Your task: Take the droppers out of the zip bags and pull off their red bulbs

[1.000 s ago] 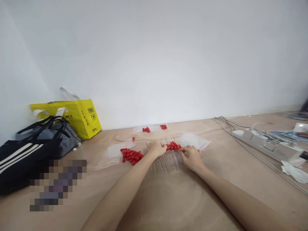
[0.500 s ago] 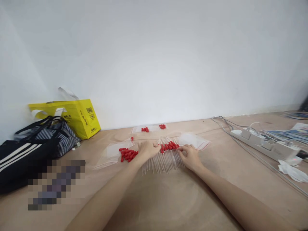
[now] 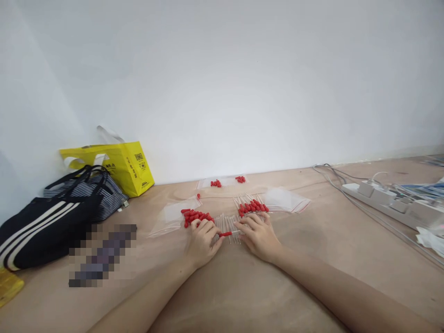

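My left hand point(image 3: 202, 240) lies on the tabletop with its fingers pinched on a small red cap point(image 3: 225, 234) at the near end of a row of clear thin tubes point(image 3: 229, 223). My right hand point(image 3: 257, 233) rests flat on the same tubes, fingers spread. A loose pile of red caps point(image 3: 196, 216) sits just beyond my left hand. Another cluster of red caps point(image 3: 252, 207) lies on the far ends of the tubes beyond my right hand.
Clear zip bags point(image 3: 175, 214) point(image 3: 286, 200) lie left and right of the tubes; another with a few red caps point(image 3: 227, 181) is by the wall. A black striped bag point(image 3: 48, 222) and yellow bag point(image 3: 121, 164) stand at left, a power strip point(image 3: 385, 199) with cables at right.
Both hands have drawn back toward me from the far ends of the tubes to the near ends. My left hand now pinches one red cap.
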Demonstrator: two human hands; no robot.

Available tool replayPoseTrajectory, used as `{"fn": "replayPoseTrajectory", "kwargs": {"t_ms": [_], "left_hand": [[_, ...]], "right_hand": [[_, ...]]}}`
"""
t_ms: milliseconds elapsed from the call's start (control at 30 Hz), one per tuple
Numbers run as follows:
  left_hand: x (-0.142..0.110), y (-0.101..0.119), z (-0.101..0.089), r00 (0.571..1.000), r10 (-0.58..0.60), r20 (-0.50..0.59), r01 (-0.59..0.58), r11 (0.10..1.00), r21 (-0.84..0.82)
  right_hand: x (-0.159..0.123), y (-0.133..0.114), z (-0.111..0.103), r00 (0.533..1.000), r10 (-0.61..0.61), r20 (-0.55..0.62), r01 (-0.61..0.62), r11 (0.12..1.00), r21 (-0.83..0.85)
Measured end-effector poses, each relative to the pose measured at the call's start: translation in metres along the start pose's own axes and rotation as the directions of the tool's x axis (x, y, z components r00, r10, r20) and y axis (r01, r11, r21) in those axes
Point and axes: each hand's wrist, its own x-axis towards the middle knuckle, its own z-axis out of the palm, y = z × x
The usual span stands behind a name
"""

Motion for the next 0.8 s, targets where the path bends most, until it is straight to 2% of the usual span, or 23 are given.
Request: {"fn": "replayPoseTrajectory", "kwargs": {"t_ms": [233,533,800], "left_hand": [[0.0031,0.0075,0.0011,0.993,0.066,-0.098,-0.066,0.998,0.007],[0.0004,0.0087,0.0052,0.989,0.131,-0.073,-0.134,0.990,-0.036],[-0.0017,0.0106,0.0025,0.988,0.144,-0.051,-0.146,0.989,-0.038]], "right_hand": [[0.0000,0.0026,0.0075,0.999,-0.028,-0.020,0.029,0.999,0.018],[-0.0017,-0.0014,0.0026,0.994,-0.105,-0.032,0.107,0.993,0.051],[-0.0007,-0.0017,-0.0019,0.995,-0.099,-0.027,0.100,0.992,0.077]]}}
